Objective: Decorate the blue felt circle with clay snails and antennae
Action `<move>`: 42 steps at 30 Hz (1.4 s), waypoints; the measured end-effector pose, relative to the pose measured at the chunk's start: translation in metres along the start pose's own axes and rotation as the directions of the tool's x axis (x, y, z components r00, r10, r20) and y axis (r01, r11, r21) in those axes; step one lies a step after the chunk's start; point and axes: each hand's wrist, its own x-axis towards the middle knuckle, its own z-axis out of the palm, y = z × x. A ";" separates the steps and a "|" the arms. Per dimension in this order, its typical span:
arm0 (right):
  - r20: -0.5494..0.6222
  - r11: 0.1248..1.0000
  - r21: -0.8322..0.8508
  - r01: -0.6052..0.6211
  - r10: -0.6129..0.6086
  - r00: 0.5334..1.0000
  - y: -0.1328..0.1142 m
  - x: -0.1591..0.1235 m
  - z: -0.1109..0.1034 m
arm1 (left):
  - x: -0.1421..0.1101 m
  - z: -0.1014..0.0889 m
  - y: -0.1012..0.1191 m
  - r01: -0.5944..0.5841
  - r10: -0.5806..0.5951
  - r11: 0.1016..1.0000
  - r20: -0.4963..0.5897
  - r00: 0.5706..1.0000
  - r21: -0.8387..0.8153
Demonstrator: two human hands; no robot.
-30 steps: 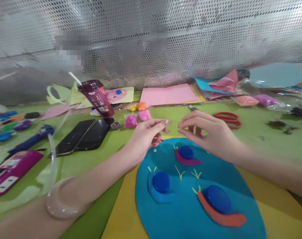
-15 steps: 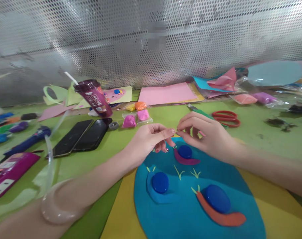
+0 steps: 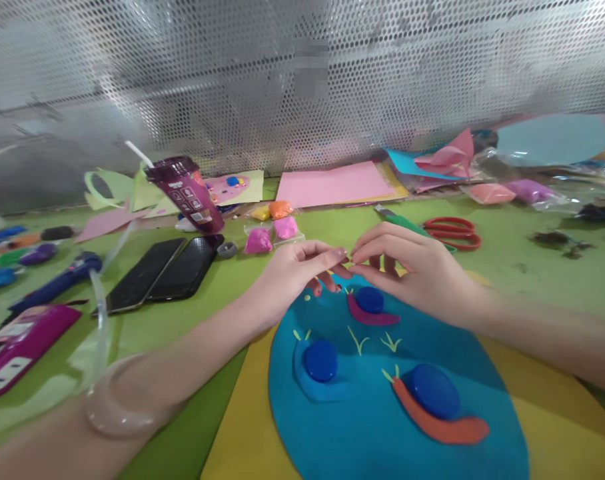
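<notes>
My left hand (image 3: 302,270) and my right hand (image 3: 402,267) meet fingertip to fingertip above the far edge of a blue paper oval (image 3: 342,440). Both are pinched closed; whatever lies between the fingertips is too small to make out. On the oval are three snail shapes with dark blue round shells: an orange snail (image 3: 445,430), a light blue snail (image 3: 302,383) and a magenta snail (image 3: 372,318), the last just under my hands. Thin yellow-green strips form grass tufts (image 3: 391,343) and the snails' feelers. Yellow paper (image 3: 242,427) lies beneath the oval.
Left of my arm lie two black phones (image 3: 185,270), a purple device (image 3: 27,343) and a glue gun (image 3: 57,283). A purple cup with a straw (image 3: 187,193) stands behind. Small clay bags (image 3: 258,240), pink paper (image 3: 332,185) and red-handled scissors (image 3: 452,233) sit farther back, before a perforated metal panel (image 3: 232,80).
My fingertips have shifted slightly, the right ones moving closer over the left. The whole view has moved a little; the things on the table stay put.
</notes>
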 end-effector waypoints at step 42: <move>0.470 0.711 -0.689 0.139 0.293 0.833 0.046 0.004 -0.002 | 0.017 -0.020 -0.010 0.005 -0.012 0.940 0.020 1.000 0.342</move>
